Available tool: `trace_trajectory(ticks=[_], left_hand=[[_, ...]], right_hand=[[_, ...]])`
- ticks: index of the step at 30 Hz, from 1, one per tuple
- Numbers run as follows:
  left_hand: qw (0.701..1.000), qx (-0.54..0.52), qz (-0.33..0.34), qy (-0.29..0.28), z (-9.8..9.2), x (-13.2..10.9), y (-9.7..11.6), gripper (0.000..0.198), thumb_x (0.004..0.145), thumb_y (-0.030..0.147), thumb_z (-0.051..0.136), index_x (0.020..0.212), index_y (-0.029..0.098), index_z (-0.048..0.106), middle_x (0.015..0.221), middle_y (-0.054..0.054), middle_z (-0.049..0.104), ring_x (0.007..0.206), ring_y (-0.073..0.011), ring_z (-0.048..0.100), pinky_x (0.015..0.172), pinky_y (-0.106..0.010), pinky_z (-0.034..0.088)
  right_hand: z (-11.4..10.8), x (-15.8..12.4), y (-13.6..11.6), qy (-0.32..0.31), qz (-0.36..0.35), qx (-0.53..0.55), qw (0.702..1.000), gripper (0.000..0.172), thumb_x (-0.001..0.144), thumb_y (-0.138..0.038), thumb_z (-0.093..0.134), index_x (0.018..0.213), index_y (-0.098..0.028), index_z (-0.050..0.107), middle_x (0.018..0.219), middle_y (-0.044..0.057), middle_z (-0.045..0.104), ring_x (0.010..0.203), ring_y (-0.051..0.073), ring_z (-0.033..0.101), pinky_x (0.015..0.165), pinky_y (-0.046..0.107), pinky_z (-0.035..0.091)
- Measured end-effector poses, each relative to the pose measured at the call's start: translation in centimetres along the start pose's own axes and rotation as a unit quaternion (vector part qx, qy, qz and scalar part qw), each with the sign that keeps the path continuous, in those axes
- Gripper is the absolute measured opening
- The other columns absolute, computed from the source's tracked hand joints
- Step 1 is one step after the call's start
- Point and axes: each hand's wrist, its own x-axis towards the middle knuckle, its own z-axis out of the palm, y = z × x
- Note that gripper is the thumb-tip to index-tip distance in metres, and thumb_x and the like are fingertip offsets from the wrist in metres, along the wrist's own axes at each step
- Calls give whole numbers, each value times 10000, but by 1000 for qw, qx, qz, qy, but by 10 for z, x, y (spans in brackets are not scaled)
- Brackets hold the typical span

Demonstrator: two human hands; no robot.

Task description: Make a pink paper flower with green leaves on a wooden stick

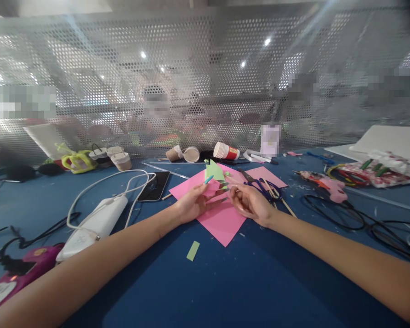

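My left hand point(195, 203) has its thumb over the fingers and pinches a small folded piece of pink paper point(212, 187). Close to its fingertips, my right hand point(251, 203) is curled; whatever its fingers hold is hidden. Beneath both hands lies a pink paper sheet point(223, 228), one corner toward me. A light green paper piece point(216, 171) shows just beyond the left fingers. Scissors point(268, 189) with dark blue handles lie beyond the right hand, among thin wooden sticks point(289, 207) and another pink sheet point(268, 175). A green paper strip point(193, 251) rests nearer me.
To the left are a phone point(154, 186), a white box-shaped device point(97, 223) with a cable, and a magenta power strip point(27, 269). A pink glue gun point(333, 187) with a black cord lies right. Paper cups point(225, 151) stand along the perforated metal screen point(205, 68).
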Motion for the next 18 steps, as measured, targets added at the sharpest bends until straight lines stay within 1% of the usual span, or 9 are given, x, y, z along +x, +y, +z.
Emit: trace_trajectory(ticks=[2, 4, 6, 7, 9, 11, 14, 16, 18], left_hand=[[1000, 10, -5, 9, 2, 1, 0, 373, 867, 460, 512, 1106, 191, 612, 1310, -95, 556, 1272, -253, 455, 1047, -440, 377], [1000, 23, -11, 7, 2, 1, -1, 428, 890, 519, 427, 1118, 205, 607, 1363, -85, 511, 1310, -249, 407, 1033, -434, 387], [999, 34, -13, -19, 2, 2, -2, 471, 894, 556, 379, 1141, 224, 604, 1380, -73, 497, 1319, -246, 391, 1033, -426, 382], [999, 38, -12, -34, 1, 2, -3, 482, 893, 565, 370, 1152, 232, 603, 1367, -71, 511, 1308, -245, 404, 1035, -424, 375], [997, 47, -10, -53, 1, 3, -4, 489, 891, 569, 369, 1167, 239, 604, 1300, -72, 568, 1256, -240, 460, 1041, -414, 358], [997, 56, -18, -60, 2, 2, -4, 494, 897, 559, 361, 1173, 233, 608, 1208, -76, 625, 1184, -232, 520, 1038, -403, 351], [996, 64, -26, -57, 4, 1, -4, 493, 906, 549, 342, 1173, 234, 612, 1120, -65, 657, 1095, -230, 572, 1003, -399, 383], [996, 70, -19, -57, 5, -1, -3, 495, 905, 551, 346, 1182, 232, 604, 1146, -63, 644, 1106, -241, 566, 984, -402, 400], [995, 81, -9, -59, 6, -2, -2, 500, 901, 546, 366, 1207, 217, 586, 1217, -70, 608, 1182, -260, 520, 989, -400, 396]], right_hand=[[4, -4, 1, -6, -17, -71, 997, 255, 832, -418, 520, 730, -185, 522, 426, -71, 489, 256, 45, 320, 258, 166, 199], [9, -7, 2, -10, -32, -136, 990, 205, 821, -380, 568, 781, -182, 531, 494, -66, 525, 271, 46, 367, 254, 167, 243], [15, -8, 1, 8, -38, -162, 986, 174, 809, -345, 598, 812, -181, 542, 550, -54, 554, 289, 44, 395, 269, 174, 284], [18, -8, 0, 22, -33, -157, 987, 160, 804, -327, 606, 812, -176, 555, 579, -40, 570, 307, 45, 416, 287, 178, 306], [23, -8, -2, 43, 2, -100, 994, 133, 797, -295, 601, 803, -162, 590, 654, -3, 605, 375, 51, 471, 334, 179, 344], [27, -7, -5, 36, 65, 8, 997, 153, 810, -295, 565, 813, -152, 618, 734, 33, 628, 453, 64, 506, 366, 179, 353], [30, -6, -8, 7, 144, 166, 976, 222, 841, -352, 534, 818, -150, 620, 759, 52, 627, 497, 73, 479, 374, 180, 318], [29, -6, -9, -1, 162, 226, 961, 248, 839, -401, 574, 813, -158, 610, 745, 38, 611, 498, 66, 448, 384, 176, 307], [28, -5, -9, 3, 164, 266, 950, 267, 816, -425, 634, 808, -161, 598, 733, 20, 588, 502, 54, 426, 394, 167, 307]])
